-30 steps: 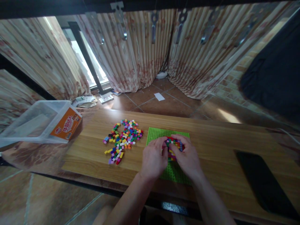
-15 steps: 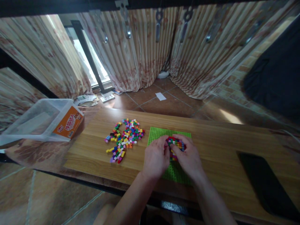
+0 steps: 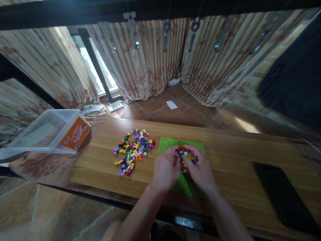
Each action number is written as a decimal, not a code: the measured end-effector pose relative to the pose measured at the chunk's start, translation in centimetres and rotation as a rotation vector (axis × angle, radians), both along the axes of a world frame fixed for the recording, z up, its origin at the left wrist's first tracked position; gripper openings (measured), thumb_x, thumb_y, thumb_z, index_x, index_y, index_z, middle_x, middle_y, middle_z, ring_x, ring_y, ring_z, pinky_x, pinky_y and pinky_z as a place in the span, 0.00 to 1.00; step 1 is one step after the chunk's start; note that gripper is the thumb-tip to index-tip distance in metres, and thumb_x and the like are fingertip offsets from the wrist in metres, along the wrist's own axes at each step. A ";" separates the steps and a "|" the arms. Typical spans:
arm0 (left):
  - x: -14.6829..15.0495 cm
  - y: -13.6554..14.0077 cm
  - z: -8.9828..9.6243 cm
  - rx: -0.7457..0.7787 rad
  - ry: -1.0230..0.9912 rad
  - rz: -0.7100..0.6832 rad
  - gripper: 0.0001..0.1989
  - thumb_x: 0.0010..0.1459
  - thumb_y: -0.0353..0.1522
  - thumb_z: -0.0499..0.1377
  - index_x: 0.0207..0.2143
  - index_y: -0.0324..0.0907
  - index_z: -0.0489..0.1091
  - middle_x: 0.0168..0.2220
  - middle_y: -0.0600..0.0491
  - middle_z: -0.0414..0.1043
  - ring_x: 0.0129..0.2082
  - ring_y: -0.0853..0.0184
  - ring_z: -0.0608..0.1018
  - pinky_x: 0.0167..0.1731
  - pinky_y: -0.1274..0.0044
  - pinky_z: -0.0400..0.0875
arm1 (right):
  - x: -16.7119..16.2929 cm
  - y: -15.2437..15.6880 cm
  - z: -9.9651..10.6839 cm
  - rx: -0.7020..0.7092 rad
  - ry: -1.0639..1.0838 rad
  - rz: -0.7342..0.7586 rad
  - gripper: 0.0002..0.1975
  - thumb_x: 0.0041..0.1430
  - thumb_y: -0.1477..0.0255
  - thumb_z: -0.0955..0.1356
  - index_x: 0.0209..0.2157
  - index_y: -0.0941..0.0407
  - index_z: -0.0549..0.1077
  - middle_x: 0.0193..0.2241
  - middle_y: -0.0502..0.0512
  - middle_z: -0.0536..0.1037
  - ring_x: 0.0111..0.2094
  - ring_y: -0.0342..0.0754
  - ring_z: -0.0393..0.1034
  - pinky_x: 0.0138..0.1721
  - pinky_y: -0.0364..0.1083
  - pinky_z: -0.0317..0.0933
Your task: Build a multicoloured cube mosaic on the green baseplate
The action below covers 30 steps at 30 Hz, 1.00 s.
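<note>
A green studded baseplate (image 3: 192, 185) lies on the wooden board, partly under both hands. On it sits a cluster of multicoloured toy bricks (image 3: 187, 155), with red along its far edge. My left hand (image 3: 166, 167) is closed at the cluster's left side, thumb and fingers bent together; whatever is between them is too small to make out. From the right, my right hand (image 3: 200, 167) curls around the cluster, its thumb pressing on the top and its fingers along the far right side. The hands hide much of the cluster.
Loose coloured bricks (image 3: 136, 147) lie scattered left of the baseplate. A clear plastic box (image 3: 47, 134) with an orange label stands at the far left. Toward the right end of the wooden board (image 3: 230, 157) rests a dark flat object (image 3: 278, 190). Metal hooks hang from a dark bar above.
The view has tilted slightly, so the surroundings sit a little lower. Both hands stay at the brick cluster, with only small finger shifts.
</note>
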<state>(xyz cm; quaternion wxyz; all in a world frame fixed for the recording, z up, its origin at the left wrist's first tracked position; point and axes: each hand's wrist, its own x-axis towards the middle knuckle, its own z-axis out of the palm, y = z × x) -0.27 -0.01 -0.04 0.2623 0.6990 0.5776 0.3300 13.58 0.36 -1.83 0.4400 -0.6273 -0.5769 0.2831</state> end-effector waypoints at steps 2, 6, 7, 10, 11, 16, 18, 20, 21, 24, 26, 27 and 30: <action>-0.3 0.0 0.2 -0.023 -0.046 -0.006 0.15 0.60 0.25 0.56 0.49 0.43 0.69 0.41 0.52 0.79 0.37 0.65 0.79 0.41 0.73 0.73 | 0.3 0.0 -0.1 -0.025 0.056 0.002 0.17 0.57 0.62 0.67 0.45 0.53 0.77 0.49 0.59 0.76 0.53 0.55 0.68 0.59 0.59 0.58; -1.0 0.2 0.3 -0.008 -0.075 -0.011 0.14 0.60 0.24 0.55 0.47 0.43 0.70 0.43 0.52 0.79 0.36 0.67 0.79 0.39 0.75 0.72 | 0.7 0.2 -0.4 -0.101 0.208 -0.072 0.21 0.58 0.57 0.66 0.46 0.54 0.78 0.47 0.59 0.79 0.49 0.55 0.72 0.52 0.58 0.65; -1.2 0.2 0.3 -0.002 -0.062 -0.002 0.14 0.60 0.24 0.55 0.47 0.43 0.70 0.43 0.52 0.79 0.37 0.66 0.79 0.39 0.75 0.72 | 0.7 0.2 -0.4 -0.105 0.232 -0.095 0.21 0.58 0.55 0.66 0.46 0.54 0.78 0.46 0.59 0.80 0.48 0.56 0.73 0.51 0.57 0.66; -1.9 0.5 0.2 -0.003 -0.010 0.041 0.15 0.59 0.24 0.55 0.48 0.41 0.71 0.41 0.51 0.79 0.36 0.66 0.79 0.37 0.76 0.71 | 0.6 0.3 -0.6 -0.106 0.261 -0.132 0.23 0.57 0.53 0.67 0.46 0.54 0.79 0.44 0.58 0.81 0.45 0.55 0.75 0.48 0.55 0.68; -2.2 0.6 0.3 -0.012 0.007 0.061 0.15 0.59 0.23 0.55 0.48 0.40 0.71 0.40 0.50 0.79 0.36 0.66 0.79 0.36 0.76 0.71 | 0.6 0.3 -0.6 -0.110 0.263 -0.135 0.23 0.56 0.53 0.67 0.45 0.54 0.79 0.44 0.58 0.82 0.45 0.55 0.75 0.47 0.55 0.68; -5.2 1.5 1.2 -0.085 0.129 0.172 0.13 0.58 0.23 0.54 0.42 0.42 0.74 0.35 0.52 0.80 0.33 0.67 0.79 0.34 0.78 0.68 | 0.8 0.2 -0.7 -0.150 0.277 -0.129 0.24 0.57 0.52 0.67 0.46 0.53 0.79 0.45 0.58 0.81 0.45 0.56 0.75 0.45 0.54 0.69; -7.0 1.9 1.6 -0.118 0.221 0.278 0.12 0.58 0.23 0.55 0.39 0.42 0.76 0.35 0.52 0.80 0.34 0.65 0.79 0.36 0.77 0.68 | 0.8 0.1 -0.6 -0.170 0.277 -0.138 0.24 0.56 0.51 0.67 0.46 0.53 0.79 0.46 0.58 0.81 0.45 0.56 0.75 0.45 0.54 0.68; -8.8 2.3 1.8 -0.158 0.306 0.381 0.10 0.58 0.26 0.57 0.38 0.42 0.77 0.36 0.50 0.81 0.36 0.63 0.80 0.38 0.76 0.68 | 0.9 0.1 -0.6 -0.201 0.268 -0.146 0.25 0.56 0.51 0.67 0.46 0.53 0.78 0.46 0.58 0.81 0.45 0.56 0.75 0.46 0.55 0.68; -9.6 2.4 1.8 -0.173 0.343 0.407 0.10 0.58 0.27 0.57 0.38 0.43 0.78 0.37 0.50 0.81 0.38 0.62 0.80 0.38 0.75 0.68 | 0.9 0.1 -0.6 -0.212 0.258 -0.146 0.25 0.56 0.51 0.67 0.47 0.53 0.78 0.46 0.59 0.81 0.45 0.56 0.75 0.46 0.55 0.68; -11.1 2.5 1.9 -0.229 0.417 0.421 0.11 0.56 0.27 0.58 0.39 0.44 0.79 0.39 0.49 0.81 0.41 0.59 0.80 0.40 0.74 0.68 | 1.0 0.1 -0.6 -0.196 0.207 -0.127 0.24 0.56 0.52 0.67 0.47 0.53 0.78 0.45 0.59 0.81 0.44 0.56 0.75 0.45 0.55 0.68; -11.6 2.4 1.9 -0.259 0.435 0.417 0.12 0.54 0.26 0.58 0.39 0.44 0.79 0.40 0.49 0.81 0.42 0.59 0.80 0.40 0.73 0.68 | 1.0 0.1 -0.7 -0.166 0.167 -0.118 0.24 0.56 0.53 0.67 0.47 0.53 0.78 0.43 0.59 0.81 0.42 0.55 0.76 0.44 0.54 0.69; -11.8 2.4 1.9 -0.269 0.440 0.418 0.13 0.54 0.26 0.58 0.39 0.44 0.79 0.40 0.49 0.81 0.42 0.58 0.80 0.40 0.73 0.68 | 1.0 0.1 -0.8 -0.155 0.149 -0.119 0.24 0.56 0.53 0.67 0.47 0.53 0.79 0.42 0.58 0.82 0.42 0.55 0.76 0.44 0.54 0.69; -12.3 2.4 1.8 -0.288 0.457 0.425 0.14 0.54 0.26 0.57 0.40 0.45 0.79 0.41 0.49 0.81 0.42 0.58 0.80 0.40 0.73 0.68 | 1.0 0.2 -0.8 -0.144 0.102 -0.126 0.23 0.56 0.54 0.66 0.46 0.53 0.79 0.40 0.58 0.82 0.40 0.54 0.76 0.43 0.53 0.69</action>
